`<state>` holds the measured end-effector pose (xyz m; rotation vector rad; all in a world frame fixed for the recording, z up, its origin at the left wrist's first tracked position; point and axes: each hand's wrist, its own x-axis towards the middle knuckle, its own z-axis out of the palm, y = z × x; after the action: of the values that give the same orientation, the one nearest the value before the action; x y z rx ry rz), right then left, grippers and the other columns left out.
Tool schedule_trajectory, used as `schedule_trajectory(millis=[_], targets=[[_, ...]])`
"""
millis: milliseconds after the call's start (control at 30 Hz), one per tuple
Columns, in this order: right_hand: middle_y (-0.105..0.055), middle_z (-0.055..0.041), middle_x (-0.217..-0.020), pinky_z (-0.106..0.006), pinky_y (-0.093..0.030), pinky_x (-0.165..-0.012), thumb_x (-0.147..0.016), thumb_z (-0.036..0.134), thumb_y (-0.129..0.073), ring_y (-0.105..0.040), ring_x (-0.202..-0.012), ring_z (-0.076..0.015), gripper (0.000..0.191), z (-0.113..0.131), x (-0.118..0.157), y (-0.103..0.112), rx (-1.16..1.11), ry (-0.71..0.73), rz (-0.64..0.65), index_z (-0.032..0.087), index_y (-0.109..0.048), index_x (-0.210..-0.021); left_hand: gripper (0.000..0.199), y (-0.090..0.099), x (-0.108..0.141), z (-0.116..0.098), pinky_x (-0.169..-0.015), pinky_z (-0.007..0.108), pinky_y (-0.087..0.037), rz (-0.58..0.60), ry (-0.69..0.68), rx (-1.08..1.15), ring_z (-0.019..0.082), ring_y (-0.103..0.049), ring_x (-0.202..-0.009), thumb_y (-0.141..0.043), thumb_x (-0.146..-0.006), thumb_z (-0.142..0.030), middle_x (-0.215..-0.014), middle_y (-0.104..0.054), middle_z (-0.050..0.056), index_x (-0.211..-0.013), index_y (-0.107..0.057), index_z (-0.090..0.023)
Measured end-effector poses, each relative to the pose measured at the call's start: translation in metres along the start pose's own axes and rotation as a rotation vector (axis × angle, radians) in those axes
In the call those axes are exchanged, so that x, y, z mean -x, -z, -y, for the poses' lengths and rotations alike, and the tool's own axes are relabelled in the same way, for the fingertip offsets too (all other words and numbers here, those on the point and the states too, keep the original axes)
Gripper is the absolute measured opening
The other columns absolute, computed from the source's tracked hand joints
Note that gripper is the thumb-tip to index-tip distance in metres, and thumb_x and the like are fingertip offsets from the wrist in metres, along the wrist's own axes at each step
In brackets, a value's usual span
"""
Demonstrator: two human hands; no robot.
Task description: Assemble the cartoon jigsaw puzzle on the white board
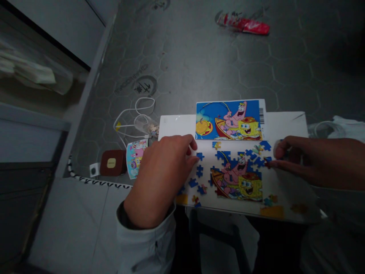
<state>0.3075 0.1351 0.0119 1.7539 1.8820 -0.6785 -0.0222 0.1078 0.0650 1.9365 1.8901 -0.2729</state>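
A partly assembled jigsaw puzzle (236, 177), with a pink starfish and a yellow sponge character in a boat, lies on a white board (176, 127). Above it rests the matching picture card (228, 120). My left hand (168, 167) hovers at the board's left side, thumb and forefinger apart, the thumb beside a loose blue piece (200, 156). On the right, the fingers of my right hand (305, 158) are curled, with the thumb tip at a small blue-and-red jigsaw piece (267, 161). Several loose pieces (193, 183) surround the puzzle.
Left of the board are a colourful printed packet (135, 156), a brown box (113, 163), a white cable (125, 114) and a clear bag of pieces (153, 130). A red wrapper (255, 27) lies on the tiled floor. A dark stool frame (213, 232) shows below the board.
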Motion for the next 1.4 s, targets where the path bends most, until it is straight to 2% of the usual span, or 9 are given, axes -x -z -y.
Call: schedule_trajectory(millis=[233,500,800,1033,1233,1400], targets=[[-0.081,-0.0095,-0.092,-0.043,-0.046,-0.061,-0.089,0.083,-0.055,-0.067,-0.063,-0.0273,0.054,0.001,0.000,0.001,0.025,-0.007,-0.012,0.032,-0.069,-0.101,0.022,-0.001,0.001,0.003,-0.087,0.044,-0.053,-0.013,0.003,-0.009,0.035,-0.081,-0.105,-0.073,-0.099,-0.022,-0.113,-0.088,0.003,-0.116,-0.083,-0.032],[-0.080,-0.0090,-0.090,-0.045,-0.049,-0.065,-0.094,0.075,-0.053,-0.069,-0.065,-0.0286,0.045,0.012,0.002,0.005,0.054,-0.002,0.046,0.032,-0.065,-0.100,0.021,-0.003,0.002,-0.001,-0.087,0.045,-0.055,-0.045,-0.032,-0.021,0.036,-0.081,-0.106,-0.082,-0.096,-0.028,-0.116,-0.088,0.004,-0.116,-0.085,-0.032],[-0.078,-0.0076,-0.084,-0.045,-0.049,-0.063,-0.090,0.079,-0.053,-0.069,-0.064,-0.0291,0.049,0.017,0.001,0.004,0.046,0.001,0.025,0.032,-0.064,-0.096,0.010,0.000,0.002,-0.002,-0.077,0.040,-0.046,-0.022,-0.040,-0.046,0.034,-0.079,-0.100,-0.083,-0.095,-0.027,-0.106,-0.087,0.003,-0.104,-0.083,-0.032],[-0.078,-0.0094,-0.082,-0.044,-0.047,-0.060,-0.093,0.074,-0.052,-0.068,-0.061,-0.0284,0.046,0.024,0.008,0.010,0.005,0.037,-0.003,0.030,-0.065,-0.095,0.011,0.002,0.001,-0.005,-0.070,0.039,-0.039,0.019,-0.050,0.018,0.028,-0.076,-0.083,-0.075,-0.099,-0.024,-0.095,-0.085,0.003,-0.103,-0.082,-0.032],[-0.081,-0.0092,-0.090,-0.045,-0.049,-0.063,-0.094,0.076,-0.048,-0.072,-0.069,-0.0293,0.050,0.031,0.009,0.007,0.013,0.010,0.030,0.031,-0.069,-0.101,0.017,-0.003,0.000,-0.014,-0.082,0.040,-0.050,0.039,-0.145,0.168,0.027,-0.079,-0.088,-0.074,-0.102,-0.023,-0.099,-0.088,0.001,-0.106,-0.087,-0.033],[-0.081,-0.0099,-0.091,-0.044,-0.045,-0.060,-0.093,0.080,-0.049,-0.072,-0.072,-0.0306,0.054,0.037,0.010,0.004,0.020,0.043,0.002,0.031,-0.071,-0.102,0.020,-0.009,-0.004,-0.020,-0.094,0.044,-0.056,0.075,-0.197,0.211,0.030,-0.082,-0.101,-0.074,-0.102,-0.020,-0.109,-0.090,0.003,-0.110,-0.088,-0.031]])
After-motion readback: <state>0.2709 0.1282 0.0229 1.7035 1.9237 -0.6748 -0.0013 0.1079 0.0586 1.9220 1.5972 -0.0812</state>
